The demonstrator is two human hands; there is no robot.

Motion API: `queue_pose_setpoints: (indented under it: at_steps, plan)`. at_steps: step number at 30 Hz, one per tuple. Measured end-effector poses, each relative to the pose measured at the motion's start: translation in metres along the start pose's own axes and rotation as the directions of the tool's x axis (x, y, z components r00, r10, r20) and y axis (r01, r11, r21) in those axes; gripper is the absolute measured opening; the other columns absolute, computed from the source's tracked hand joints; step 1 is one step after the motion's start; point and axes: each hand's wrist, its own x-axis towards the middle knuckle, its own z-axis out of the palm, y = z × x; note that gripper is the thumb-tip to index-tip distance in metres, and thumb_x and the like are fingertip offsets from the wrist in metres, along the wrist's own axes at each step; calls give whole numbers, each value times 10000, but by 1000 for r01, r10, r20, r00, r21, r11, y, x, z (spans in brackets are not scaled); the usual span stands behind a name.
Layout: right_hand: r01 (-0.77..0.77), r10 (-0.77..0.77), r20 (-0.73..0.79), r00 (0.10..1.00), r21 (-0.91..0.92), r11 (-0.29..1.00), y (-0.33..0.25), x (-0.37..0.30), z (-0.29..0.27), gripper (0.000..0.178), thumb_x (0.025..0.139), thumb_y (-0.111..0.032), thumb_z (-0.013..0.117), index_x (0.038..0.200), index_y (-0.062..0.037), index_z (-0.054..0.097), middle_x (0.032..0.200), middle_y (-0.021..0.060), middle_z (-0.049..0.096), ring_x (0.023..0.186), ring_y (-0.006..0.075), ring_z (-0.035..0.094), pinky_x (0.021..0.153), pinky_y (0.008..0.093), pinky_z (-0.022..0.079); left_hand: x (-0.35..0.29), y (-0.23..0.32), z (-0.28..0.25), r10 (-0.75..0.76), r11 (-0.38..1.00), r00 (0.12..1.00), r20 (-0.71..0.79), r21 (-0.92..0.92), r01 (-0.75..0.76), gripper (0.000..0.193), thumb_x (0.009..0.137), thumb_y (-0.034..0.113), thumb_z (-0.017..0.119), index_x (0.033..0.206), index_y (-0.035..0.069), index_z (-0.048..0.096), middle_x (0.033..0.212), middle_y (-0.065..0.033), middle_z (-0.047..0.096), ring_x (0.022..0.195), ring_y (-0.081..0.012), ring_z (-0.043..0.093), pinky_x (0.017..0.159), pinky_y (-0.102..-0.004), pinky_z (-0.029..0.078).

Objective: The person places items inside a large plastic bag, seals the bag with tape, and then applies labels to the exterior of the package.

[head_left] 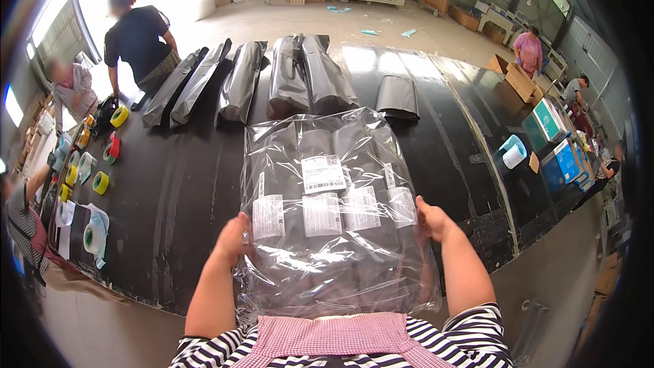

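A large clear plastic bag [327,245] lies at the near edge of the black table, in front of my body. Through its shiny film show several dark packages side by side, each with a white printed label; another white label [323,174] sits higher up in the middle. My left hand [235,237] is closed on the bag's left side, its fingers partly hidden by the film. On the opposite side my right hand [432,219] grips the bag's edge, thumb on top. Just beyond the bag stands a row of dark grey plastic-wrapped packages [289,78].
The black table [184,197] carries a separate dark package [397,97], tape rolls [100,182] at left, and a blue-white roll [512,152] and boxes [545,123] at right. A person in dark clothes [139,41] stands across the table; others are at both ends.
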Motion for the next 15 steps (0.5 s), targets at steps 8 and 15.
queue_pose_setpoints:
  at_steps: [8, 15]
  plan:
    - [122, -50, -187, 981, 402, 908, 40, 44, 18, 341, 999, -266, 564, 941, 54, 666, 834, 121, 660, 706, 235, 621, 657, 405, 513, -5, -12, 57, -32, 994, 986, -166, -110, 13, 513, 986, 472, 550, 1026, -32, 637, 926, -105, 680, 816, -197, 641, 759, -368, 518]
    - [198, -199, -418, 886, -46, 979, 33, 50, 21, 257, 937, -176, 610, 934, 75, 667, 883, 186, 680, 820, 309, 653, 732, 468, 494, 7, -14, 51, 156, 979, 954, -257, -89, -184, 232, 945, 140, 638, 1060, -61, 628, 938, -97, 690, 763, -180, 646, 684, -330, 518]
